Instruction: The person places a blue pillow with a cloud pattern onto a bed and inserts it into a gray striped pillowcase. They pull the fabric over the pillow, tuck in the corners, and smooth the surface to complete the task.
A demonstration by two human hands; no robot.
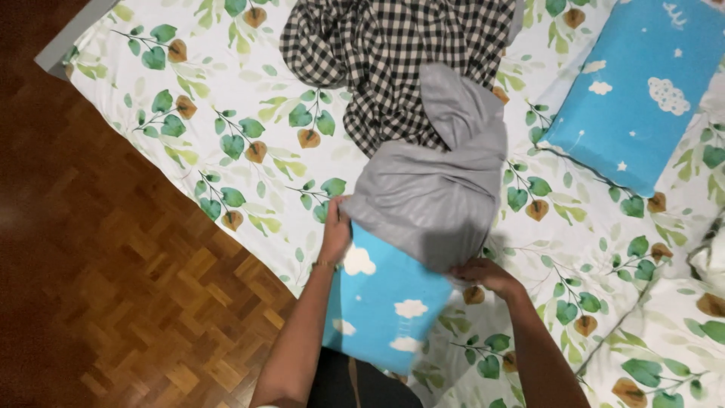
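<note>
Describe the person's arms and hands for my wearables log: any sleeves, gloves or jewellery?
Both forearms are bare, with no sleeves in view and no gloves. The left hand has a thin bracelet, gold-coloured by the look of it, at the wrist. The right hand shows no watch, band or ring that can be made out.

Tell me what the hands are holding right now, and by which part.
Both hands, left hand and right hand, grip the grey pillowcase at its open edge, over the blue pillow.
</note>
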